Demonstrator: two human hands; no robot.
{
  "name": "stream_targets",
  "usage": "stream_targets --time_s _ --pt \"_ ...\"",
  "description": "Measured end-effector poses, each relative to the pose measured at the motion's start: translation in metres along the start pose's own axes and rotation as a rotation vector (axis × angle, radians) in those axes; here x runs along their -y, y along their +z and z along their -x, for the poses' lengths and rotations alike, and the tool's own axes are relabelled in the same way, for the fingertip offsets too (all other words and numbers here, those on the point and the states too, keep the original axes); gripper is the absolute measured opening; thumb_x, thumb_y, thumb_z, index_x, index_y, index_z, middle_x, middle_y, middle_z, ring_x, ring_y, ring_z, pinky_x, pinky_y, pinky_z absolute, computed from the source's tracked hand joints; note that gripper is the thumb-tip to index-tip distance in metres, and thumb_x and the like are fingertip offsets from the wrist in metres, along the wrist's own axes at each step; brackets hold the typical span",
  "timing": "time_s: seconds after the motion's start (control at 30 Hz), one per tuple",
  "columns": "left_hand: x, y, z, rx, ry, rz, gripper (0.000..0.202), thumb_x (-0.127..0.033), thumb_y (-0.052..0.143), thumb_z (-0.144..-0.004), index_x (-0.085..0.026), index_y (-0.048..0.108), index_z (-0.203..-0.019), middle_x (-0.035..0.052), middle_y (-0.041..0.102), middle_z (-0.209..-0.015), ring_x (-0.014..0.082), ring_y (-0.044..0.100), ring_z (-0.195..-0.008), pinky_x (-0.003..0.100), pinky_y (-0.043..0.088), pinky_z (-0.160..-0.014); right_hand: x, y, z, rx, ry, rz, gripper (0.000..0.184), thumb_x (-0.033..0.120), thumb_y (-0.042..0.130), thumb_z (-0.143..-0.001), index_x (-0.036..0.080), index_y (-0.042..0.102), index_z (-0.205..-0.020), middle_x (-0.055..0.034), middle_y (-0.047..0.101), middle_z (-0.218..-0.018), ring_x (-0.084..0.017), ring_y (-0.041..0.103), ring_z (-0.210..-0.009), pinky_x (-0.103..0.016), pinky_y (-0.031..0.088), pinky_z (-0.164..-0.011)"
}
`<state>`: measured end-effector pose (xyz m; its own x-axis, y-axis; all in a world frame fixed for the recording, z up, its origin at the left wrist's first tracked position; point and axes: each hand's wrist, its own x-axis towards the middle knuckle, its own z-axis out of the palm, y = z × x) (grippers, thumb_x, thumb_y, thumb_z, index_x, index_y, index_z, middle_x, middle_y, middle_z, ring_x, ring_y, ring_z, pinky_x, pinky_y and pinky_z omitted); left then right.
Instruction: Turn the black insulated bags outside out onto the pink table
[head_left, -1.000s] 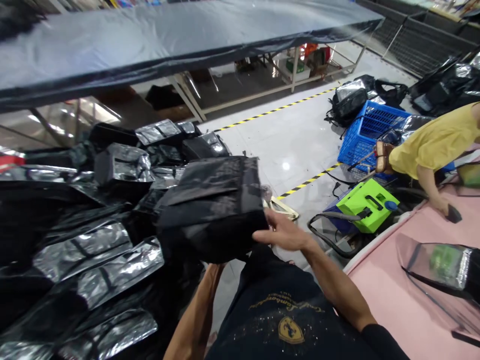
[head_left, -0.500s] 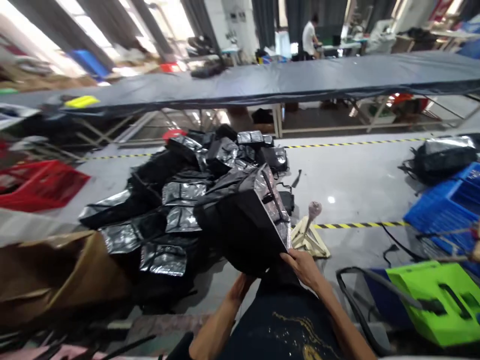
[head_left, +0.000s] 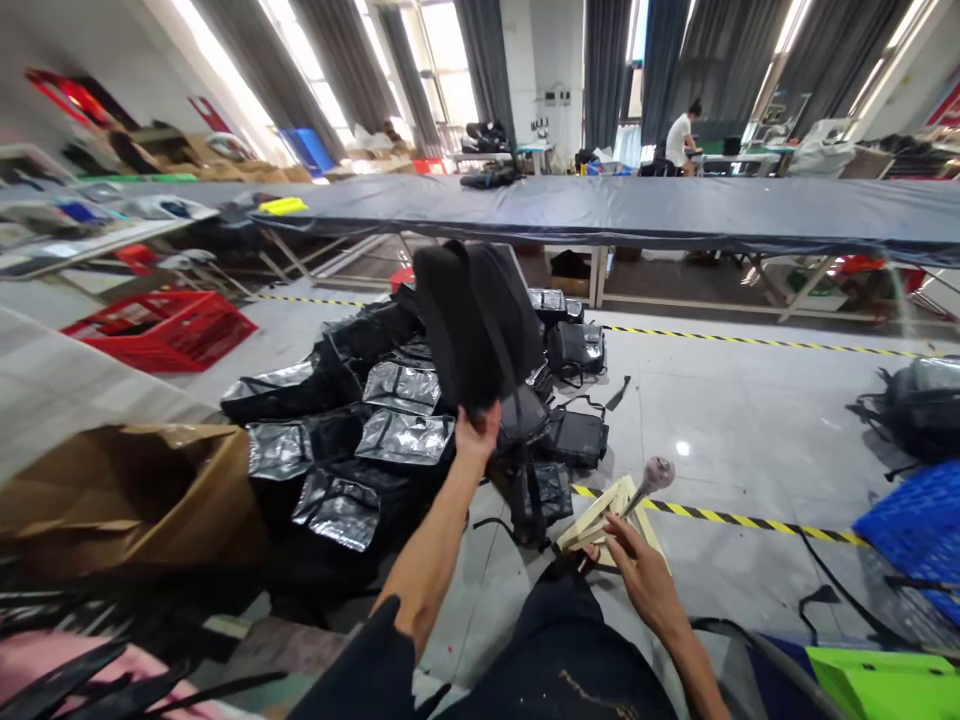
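My left hand (head_left: pixel 478 428) reaches forward, its fingers closed at the lower end of a black foil-lined bag (head_left: pixel 480 325). That bag is raised and tilted over a pile of similar black bags (head_left: pixel 405 437) on the floor, several showing silver foil sides. Some of the pile behind is hidden by it. My right hand (head_left: pixel 637 565) is empty with its fingers apart, low in front of my body. Close by it stands a pale wooden frame (head_left: pixel 619 500) with a knobbed stick (head_left: pixel 657 475) wrapped in clear plastic.
On the left are an open brown carton (head_left: pixel 135 510) and a red crate (head_left: pixel 161 330). A long grey-covered table (head_left: pixel 600 210) crosses behind the pile; a person (head_left: pixel 681 140) sits beyond it. Blue crate (head_left: pixel 911 535), green box (head_left: pixel 885 680) and another black bag (head_left: pixel 919 410) lie right.
The bag has moved forward and up, away from my body, and turned so its foil side no longer shows. My right hand has let go of it. The view has shifted.
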<state>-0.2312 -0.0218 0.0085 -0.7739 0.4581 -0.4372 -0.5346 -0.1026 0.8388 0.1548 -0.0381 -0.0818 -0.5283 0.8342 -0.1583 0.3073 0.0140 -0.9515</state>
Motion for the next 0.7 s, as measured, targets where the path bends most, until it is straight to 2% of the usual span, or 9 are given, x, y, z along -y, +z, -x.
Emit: stream_targets --time_s 0.03,0.1,0.17,0.2,0.3,0.4,0.5,0.6,0.7 --pt "-0.026 0.016 -0.018 0.032 0.080 0.093 0.046 -0.050 0.038 -0.122 -0.021 0.073 -0.127 0.0130 0.079 -0.137 0.0175 0.074 -0.130 0.033 0.063 -0.106 -0.011 -0.007 0.008 -0.001 0.022 0.016 0.056 0.071 0.065 -0.098 0.036 0.082 -0.139 -0.0100 0.084 -0.135 -0.040 0.079 -0.128 -0.058 0.064 -0.115" --pt "-0.065 0.045 -0.040 0.246 0.236 0.396 0.042 -0.050 0.042 -0.122 -0.021 0.072 -0.128 0.0127 0.079 -0.135 0.0182 0.073 -0.133 0.039 0.060 -0.114 -0.042 -0.025 0.030 -0.053 0.072 0.067 0.053 0.074 0.065 -0.094 0.039 0.086 -0.129 -0.0084 0.084 -0.135 -0.041 0.078 -0.131 -0.060 0.063 -0.117" --pt "-0.078 0.067 -0.043 0.422 0.235 0.502 0.036 -0.044 0.046 -0.122 -0.020 0.073 -0.128 0.0108 0.082 -0.124 0.0184 0.076 -0.127 0.040 0.059 -0.116 -0.080 -0.049 0.059 -0.157 0.167 0.113 0.056 0.077 0.062 -0.092 0.039 0.087 -0.125 -0.0081 0.083 -0.136 -0.042 0.077 -0.134 -0.061 0.062 -0.117" --pt "-0.072 0.075 -0.038 0.470 0.175 0.467 0.033 -0.039 0.048 -0.122 -0.020 0.074 -0.127 0.0090 0.083 -0.115 0.0175 0.078 -0.118 0.038 0.060 -0.114 -0.098 -0.062 0.076 -0.224 0.231 0.128 0.058 0.078 0.060 -0.090 0.038 0.087 -0.123 -0.0090 0.084 -0.135 -0.043 0.077 -0.133 -0.061 0.064 -0.114" --pt "-0.007 0.080 -0.004 0.476 -0.062 0.220 0.026 -0.028 0.053 -0.118 -0.018 0.077 -0.120 0.0033 0.080 -0.092 0.0129 0.077 -0.087 0.029 0.063 -0.101 -0.133 -0.100 0.140 -0.488 0.413 0.156 0.061 0.075 0.055 -0.090 0.033 0.087 -0.121 -0.0125 0.084 -0.134 -0.041 0.078 -0.131 -0.057 0.065 -0.112" --pt "0.086 0.056 0.031 0.400 -0.271 -0.061 0.029 -0.017 0.052 -0.111 -0.024 0.080 -0.110 -0.0005 0.080 -0.088 0.0114 0.077 -0.086 0.023 0.063 -0.094 -0.134 -0.133 0.216 -0.758 0.604 0.221 0.056 0.055 0.052 -0.093 0.028 0.081 -0.132 -0.0143 0.080 -0.143 -0.036 0.074 -0.138 -0.051 0.056 -0.124" --pt "0.162 0.034 0.042 0.370 -0.501 -0.391 0.029 -0.012 0.055 -0.101 -0.026 0.079 -0.094 -0.0029 0.080 -0.086 0.0107 0.077 -0.082 0.020 0.064 -0.087 -0.129 -0.174 0.296 -1.086 0.811 0.423 0.061 0.042 0.048 -0.101 0.017 0.067 -0.152 -0.0197 0.068 -0.159 -0.033 0.060 -0.151 -0.051 0.043 -0.133" --pt "0.210 0.029 0.052 0.384 -0.655 -0.659 0.022 -0.013 0.061 -0.097 -0.026 0.077 -0.090 -0.0031 0.078 -0.081 0.0122 0.076 -0.073 0.021 0.066 -0.077 -0.137 -0.206 0.375 -1.341 1.055 0.614 0.072 0.043 0.056 -0.103 0.011 0.049 -0.167 -0.0258 0.052 -0.173 -0.037 0.044 -0.162 -0.054 0.037 -0.134" --pt "0.226 0.030 0.072 0.443 -0.684 -0.810 0.017 -0.016 0.064 -0.091 -0.027 0.077 -0.089 -0.0027 0.079 -0.081 0.0156 0.081 -0.078 0.023 0.070 -0.079 -0.148 -0.216 0.432 -1.468 1.277 0.692 0.090 0.048 0.069 -0.099 0.012 0.036 -0.175 -0.0295 0.034 -0.182 -0.044 0.036 -0.164 -0.059 0.035 -0.131"
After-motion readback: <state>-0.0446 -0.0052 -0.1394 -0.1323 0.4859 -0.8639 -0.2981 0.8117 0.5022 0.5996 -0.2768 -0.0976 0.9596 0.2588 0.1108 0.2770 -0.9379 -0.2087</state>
